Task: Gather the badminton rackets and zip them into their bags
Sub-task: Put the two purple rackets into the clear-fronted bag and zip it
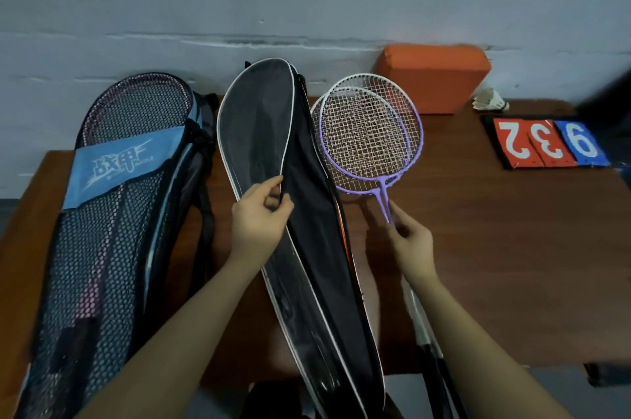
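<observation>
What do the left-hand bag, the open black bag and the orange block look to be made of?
Blue mesh bag: open netting with a smooth printed fabric band; a racket shows through. Black bag: matte woven fabric, likely nylon, white piping on its flap. Orange block: matte with rounded edges, possibly foam.

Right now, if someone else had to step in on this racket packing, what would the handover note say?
Left hand: pinching the edge of the black bag's flap, holding it open.
Right hand: gripping the shafts of the two rackets, purple and white, whose heads lie on the table beside the black bag.
Blue mesh bag: on the left, a racket already visible inside; whether it is zipped cannot be told.
Done: one racket bagged, black bag opened.
Left: slide both rackets into the black bag and zip it.
</observation>
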Demonstrator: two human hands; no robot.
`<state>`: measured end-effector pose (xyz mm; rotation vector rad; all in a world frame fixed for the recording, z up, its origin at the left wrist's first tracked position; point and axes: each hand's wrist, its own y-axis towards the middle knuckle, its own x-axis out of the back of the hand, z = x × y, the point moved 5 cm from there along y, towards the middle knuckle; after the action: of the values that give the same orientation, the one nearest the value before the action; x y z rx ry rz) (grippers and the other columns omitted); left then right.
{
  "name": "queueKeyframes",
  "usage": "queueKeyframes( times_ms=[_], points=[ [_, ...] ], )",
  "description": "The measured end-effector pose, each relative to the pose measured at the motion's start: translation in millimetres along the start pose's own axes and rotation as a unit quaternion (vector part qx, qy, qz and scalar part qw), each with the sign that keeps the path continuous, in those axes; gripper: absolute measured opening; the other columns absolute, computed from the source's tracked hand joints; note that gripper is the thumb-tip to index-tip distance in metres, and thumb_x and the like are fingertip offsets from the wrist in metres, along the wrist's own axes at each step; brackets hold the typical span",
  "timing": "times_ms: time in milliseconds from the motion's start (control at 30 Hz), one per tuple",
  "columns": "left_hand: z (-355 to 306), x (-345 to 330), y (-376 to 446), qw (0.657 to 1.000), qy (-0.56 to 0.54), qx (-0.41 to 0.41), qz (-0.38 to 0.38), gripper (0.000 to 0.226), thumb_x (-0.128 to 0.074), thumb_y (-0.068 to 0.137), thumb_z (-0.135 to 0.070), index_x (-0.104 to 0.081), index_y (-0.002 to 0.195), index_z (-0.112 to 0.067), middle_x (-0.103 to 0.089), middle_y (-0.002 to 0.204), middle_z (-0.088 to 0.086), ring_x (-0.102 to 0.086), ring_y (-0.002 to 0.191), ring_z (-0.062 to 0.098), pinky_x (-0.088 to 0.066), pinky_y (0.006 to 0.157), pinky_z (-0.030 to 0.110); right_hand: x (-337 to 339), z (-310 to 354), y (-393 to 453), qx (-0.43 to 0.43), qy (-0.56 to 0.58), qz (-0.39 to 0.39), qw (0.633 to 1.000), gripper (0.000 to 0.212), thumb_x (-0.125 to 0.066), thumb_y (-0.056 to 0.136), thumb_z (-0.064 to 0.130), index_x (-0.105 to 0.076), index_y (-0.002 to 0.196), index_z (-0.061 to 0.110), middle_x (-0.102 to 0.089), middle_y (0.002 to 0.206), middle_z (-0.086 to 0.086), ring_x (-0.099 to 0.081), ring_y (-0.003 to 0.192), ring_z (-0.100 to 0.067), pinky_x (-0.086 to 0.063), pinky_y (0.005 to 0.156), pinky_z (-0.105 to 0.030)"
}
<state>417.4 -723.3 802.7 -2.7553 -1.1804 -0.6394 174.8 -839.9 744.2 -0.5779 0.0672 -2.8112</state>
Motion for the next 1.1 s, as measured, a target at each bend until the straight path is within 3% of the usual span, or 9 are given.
queueKeyframes(
  times_ms=[133, 200, 333, 433, 633, 767, 867, 967, 1100],
  points=[
    [3, -2, 5, 1.0, -0.013, 0.024, 0.009, 0.035, -0.065, 0.082, -0.011, -0.062, 0.117, -0.012, -0.065, 0.091, -0.001, -0.06, 0.076, 0.0, -0.045, 0.079, 0.011, 18, 8, -8, 0.036, -0.042, -0.068, 0.996, 0.044, -0.057, 0.087, 0.001, -0.057, 0.127, 0.018, -0.068, 0.105, -0.012, -0.063, 0.096, -0.021, -0.049, 0.091, -0.035],
    [3, -6, 5, 0.999, -0.014, 0.032, 0.019, 0.035, -0.064, 0.083, -0.013, -0.062, 0.118, -0.013, -0.066, 0.094, -0.001, -0.061, 0.078, 0.002, -0.043, 0.078, 0.012, 28, 12, -13, 0.053, -0.048, -0.09, 0.993, 0.046, -0.057, 0.086, -0.001, -0.056, 0.128, 0.02, -0.066, 0.094, -0.018, -0.062, 0.086, -0.03, -0.049, 0.084, -0.039],
    [-2, -18, 6, 0.999, -0.017, 0.037, 0.03, 0.036, -0.064, 0.083, -0.014, -0.062, 0.118, -0.014, -0.066, 0.096, -0.002, -0.061, 0.077, -0.001, -0.043, 0.077, 0.013, 39, 20, -26, 0.079, -0.028, -0.091, 0.992, 0.05, -0.057, 0.087, -0.001, -0.054, 0.128, 0.027, -0.062, 0.087, -0.022, -0.057, 0.076, -0.028, -0.046, 0.074, -0.025],
    [-9, -28, 8, 0.999, -0.016, 0.027, 0.038, 0.036, -0.064, 0.083, -0.016, -0.062, 0.119, -0.014, -0.067, 0.094, -0.002, -0.062, 0.077, 0.001, -0.048, 0.077, 0.017, 35, 25, -38, 0.092, -0.003, -0.075, 0.993, 0.05, -0.058, 0.086, -0.002, -0.055, 0.126, 0.028, -0.057, 0.078, -0.017, -0.05, 0.066, -0.009, -0.042, 0.065, -0.013],
    [-8, -24, 10, 0.998, -0.051, 0.043, -0.022, 0.037, -0.064, 0.084, -0.02, -0.06, 0.121, -0.014, -0.066, 0.101, -0.004, -0.059, 0.078, -0.008, -0.043, 0.068, 0.001, 30, 15, -56, 0.08, -0.048, -0.038, 0.995, 0.049, -0.061, 0.08, -0.008, -0.062, 0.12, 0.021, -0.062, 0.079, -0.012, -0.056, 0.07, -0.014, -0.044, 0.069, -0.02],
    [-7, -16, 10, 0.996, -0.068, 0.038, -0.041, 0.037, -0.063, 0.085, -0.021, -0.06, 0.122, -0.013, -0.065, 0.103, -0.006, -0.059, 0.081, -0.006, -0.041, 0.073, 0.003, 29, 10, -67, 0.078, -0.104, -0.009, 0.992, 0.042, -0.066, 0.075, -0.008, -0.069, 0.111, 0.015, -0.05, 0.067, 0.001, -0.048, 0.06, -0.001, -0.036, 0.06, -0.009],
    [-15, -21, 13, 0.998, -0.054, 0.013, -0.013, 0.038, -0.063, 0.086, -0.02, -0.058, 0.123, -0.014, -0.065, 0.095, -0.003, -0.059, 0.077, -0.002, -0.04, 0.067, -0.001, 21, 7, -70, 0.055, -0.116, 0.022, 0.991, 0.036, -0.071, 0.075, -0.002, -0.072, 0.107, 0.014, -0.054, 0.069, 0.008, -0.052, 0.061, 0.002, -0.037, 0.062, -0.008],
    [-21, -25, 16, 0.999, -0.048, -0.009, 0.004, 0.039, -0.062, 0.085, -0.015, -0.058, 0.124, -0.012, -0.064, 0.089, -0.001, -0.059, 0.073, 0.002, -0.039, 0.066, -0.002, 13, 7, -70, 0.029, -0.088, 0.05, 0.994, 0.042, -0.07, 0.074, -0.004, -0.068, 0.112, 0.014, -0.068, 0.091, 0.009, -0.059, 0.076, 0.007, -0.042, 0.074, -0.006],
    [-19, -25, 10, 0.998, -0.044, -0.022, 0.027, 0.039, -0.061, 0.086, -0.011, -0.057, 0.124, -0.008, -0.062, 0.09, 0.002, -0.055, 0.071, 0.0, -0.037, 0.065, -0.003, 1, 13, -65, -0.02, -0.005, 0.075, 0.997, 0.043, -0.07, 0.073, -0.007, -0.069, 0.109, 0.016, -0.072, 0.095, 0.003, -0.063, 0.08, -0.005, -0.05, 0.08, -0.014]
  ],
)
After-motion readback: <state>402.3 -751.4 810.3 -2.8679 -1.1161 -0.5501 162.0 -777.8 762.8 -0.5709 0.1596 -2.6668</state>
